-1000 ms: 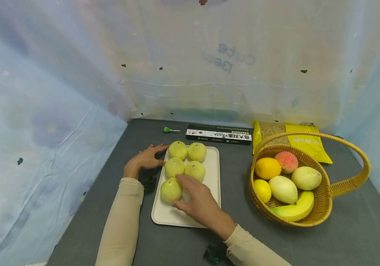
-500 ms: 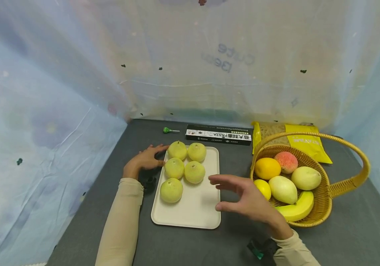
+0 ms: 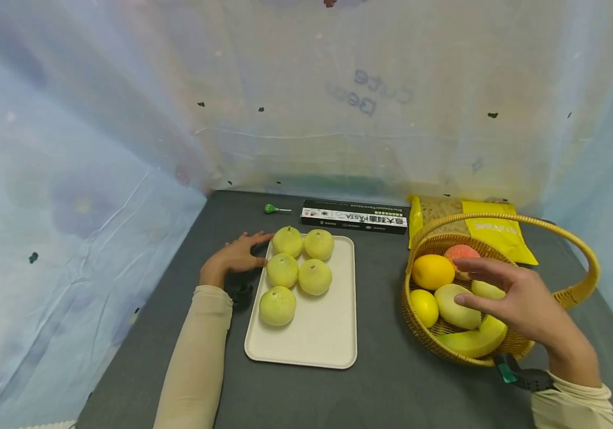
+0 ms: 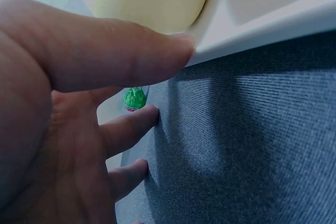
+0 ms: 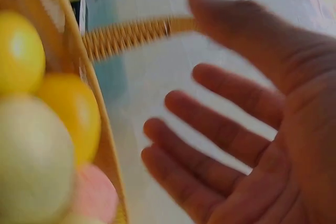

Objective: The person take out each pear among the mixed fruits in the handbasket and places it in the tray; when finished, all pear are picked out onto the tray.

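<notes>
My left hand (image 3: 235, 255) rests by the upper left edge of a cream tray (image 3: 319, 336), fingers spread on the dark table. In the left wrist view its thumb (image 4: 152, 59) lies along the tray's side. Several round, pale green melons (image 3: 277, 306) sit on that tray, mostly in its left and upper part. Over the wicker basket (image 3: 407, 295) hovers my right hand (image 3: 529, 301), thumb and fingers apart and holding nothing. Below and beside it lie an orange (image 3: 432, 271), a lemon (image 3: 423, 307), a partly hidden peach (image 3: 462, 252), pale green oval fruits (image 3: 454, 305) and a banana (image 3: 467, 344).
The basket's tall handle (image 3: 569, 231) arches behind and right of my right hand. Along the back lie a green-wrapped lollipop (image 3: 271, 209), a black pasta box (image 3: 353, 216) and a yellow pasta bag (image 3: 500, 232). Printed curtains enclose the table.
My right hand has moved away from the nearest melon on the tray, rightward to above the basket. The left hand and the melons have stayed in place.
</notes>
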{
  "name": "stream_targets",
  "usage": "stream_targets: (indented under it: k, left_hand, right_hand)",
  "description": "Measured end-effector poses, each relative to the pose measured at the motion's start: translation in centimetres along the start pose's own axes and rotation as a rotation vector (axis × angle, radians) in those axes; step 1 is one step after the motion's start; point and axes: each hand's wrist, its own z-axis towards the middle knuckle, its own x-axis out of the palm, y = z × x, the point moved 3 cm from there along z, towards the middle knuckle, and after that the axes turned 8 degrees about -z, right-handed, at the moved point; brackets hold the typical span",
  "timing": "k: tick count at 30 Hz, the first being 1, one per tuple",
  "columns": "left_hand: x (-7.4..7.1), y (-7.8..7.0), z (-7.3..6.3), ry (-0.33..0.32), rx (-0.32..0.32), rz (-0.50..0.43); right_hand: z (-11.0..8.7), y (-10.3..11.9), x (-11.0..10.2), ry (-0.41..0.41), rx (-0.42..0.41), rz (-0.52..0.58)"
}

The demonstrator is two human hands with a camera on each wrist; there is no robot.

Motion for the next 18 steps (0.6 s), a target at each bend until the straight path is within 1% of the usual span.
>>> stream_targets:
  k: [3,6,10,13,15,18]
  left_hand:
    - [0.0,0.0,-0.1,-0.002,0.0,-0.003]
    - [0.1,0.0,-0.1,-0.004,-0.002,-0.004]
    - [0.1,0.0,-0.1,-0.008,-0.01,-0.002]
    - [0.1,0.0,0.0,-0.009,-0.014,0.003]
    - [0.1,0.0,0.0,-0.009,-0.014,0.0]
    - [0.0,0.1,0.0,-0.008,-0.01,-0.005]
  right_hand:
    - [0.0,-1.4,-1.3,0.005,0.062,-0.164]
    - [0.4,-2.3,-1.8,0.05,0.112,-0.291]
    - [0.9,-3.4,-2.0,0.145,0.181,-0.366]
    - [1.0,-4.2,-1.8,0.204,0.225,-0.375]
    - [0.9,-4.6,-1.5,0.224,0.238,-0.376]
    - [1.0,-5.0,-1.0,0.232,0.245,-0.379]
